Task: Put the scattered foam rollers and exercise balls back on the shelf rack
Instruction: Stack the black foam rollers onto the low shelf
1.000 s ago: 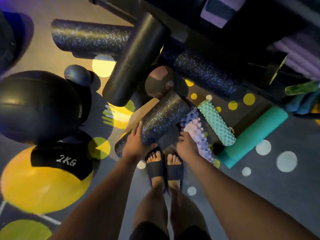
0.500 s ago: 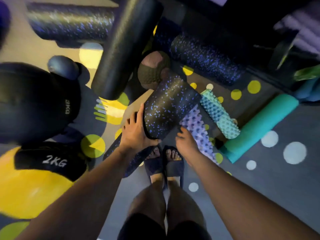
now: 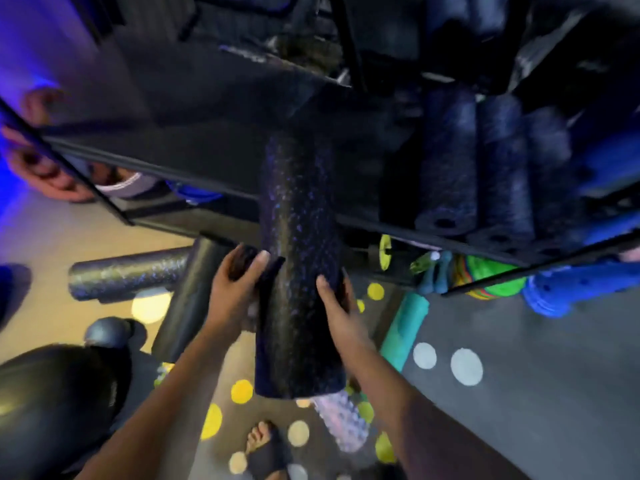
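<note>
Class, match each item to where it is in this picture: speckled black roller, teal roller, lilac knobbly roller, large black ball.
Items:
1 speckled black roller
2 teal roller
3 lilac knobbly roller
4 large black ball

Places:
a floor, lower left corner
b floor, beside the sandalled foot
c gripped by left hand and right hand
d floor, right of the right hand

Pairs: 1-c, 2-d, 3-b, 4-a.

Two hands [image 3: 232,292] [image 3: 334,306]; two dark balls [image 3: 52,410] [image 3: 107,332]; one held roller [image 3: 298,306]; four floor rollers [image 3: 121,278] [image 3: 183,306] [image 3: 405,327] [image 3: 343,424]; three dark shelf rollers [image 3: 446,161] [image 3: 502,168] [image 3: 545,161].
</note>
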### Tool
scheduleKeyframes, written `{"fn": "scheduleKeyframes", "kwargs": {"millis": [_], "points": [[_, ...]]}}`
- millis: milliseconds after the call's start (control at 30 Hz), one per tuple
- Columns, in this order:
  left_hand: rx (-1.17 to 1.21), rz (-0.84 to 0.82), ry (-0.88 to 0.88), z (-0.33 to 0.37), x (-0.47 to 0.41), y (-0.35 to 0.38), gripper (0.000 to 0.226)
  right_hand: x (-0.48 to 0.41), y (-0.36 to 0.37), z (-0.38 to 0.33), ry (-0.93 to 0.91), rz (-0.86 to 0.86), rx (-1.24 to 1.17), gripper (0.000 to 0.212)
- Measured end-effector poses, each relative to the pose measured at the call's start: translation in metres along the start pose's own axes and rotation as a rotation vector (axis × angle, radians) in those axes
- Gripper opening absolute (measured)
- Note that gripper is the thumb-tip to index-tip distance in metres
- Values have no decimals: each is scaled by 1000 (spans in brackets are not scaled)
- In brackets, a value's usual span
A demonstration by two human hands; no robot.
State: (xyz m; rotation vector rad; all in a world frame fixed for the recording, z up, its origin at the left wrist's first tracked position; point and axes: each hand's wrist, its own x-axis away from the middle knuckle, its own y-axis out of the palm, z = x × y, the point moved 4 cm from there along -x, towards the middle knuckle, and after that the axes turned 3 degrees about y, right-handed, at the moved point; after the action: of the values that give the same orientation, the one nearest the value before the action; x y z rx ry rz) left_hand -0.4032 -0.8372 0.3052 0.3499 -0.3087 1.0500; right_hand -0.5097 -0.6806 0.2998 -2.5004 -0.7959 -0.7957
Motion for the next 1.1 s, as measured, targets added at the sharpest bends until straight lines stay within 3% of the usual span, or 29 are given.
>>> {"fn": "scheduleKeyframes", "kwargs": {"millis": [67,133,233,367,467,600,700,733,833,933,1000,1100], "points": [[-5,-155,5,-4,-4,38,43,-18,-28,-14,-73,9,1,82],[-92,-299,13,-20,-7,74,63,-37,-56,-19,-95,32,-27,79],[-192,-333,64,-33,-10,123,85,-65,-100,-23,-122,31,-49,71],[-15,-237,-49,-46,-7,184,84,-97,-157,-44,-219,-39,147,86],[49,-208,-217,-50,-6,224,76,-118,-191,-70,-333,-76,272,70],[-2,14,-133,-34,-28,273,67,-152,-233,-105,-422,-155,498,51],[-227,116,-12,-19,-65,309,129,-190,-265,-135,-634,-64,892,61],[-340,141,10,-14,-77,320,140,-206,-275,-143,-673,-20,1034,71],[-600,172,93,0,-112,347,135,-256,-311,-147,-505,-24,1321,97],[-863,163,218,7,-132,363,115,-272,-335,-128,-367,-130,1245,102],[-1051,123,120,-4,-132,359,112,-268,-341,-118,-430,-135,1294,100],[-1175,-77,-118,-27,-118,355,126,-269,-343,-120,-480,-95,1364,101]]}}
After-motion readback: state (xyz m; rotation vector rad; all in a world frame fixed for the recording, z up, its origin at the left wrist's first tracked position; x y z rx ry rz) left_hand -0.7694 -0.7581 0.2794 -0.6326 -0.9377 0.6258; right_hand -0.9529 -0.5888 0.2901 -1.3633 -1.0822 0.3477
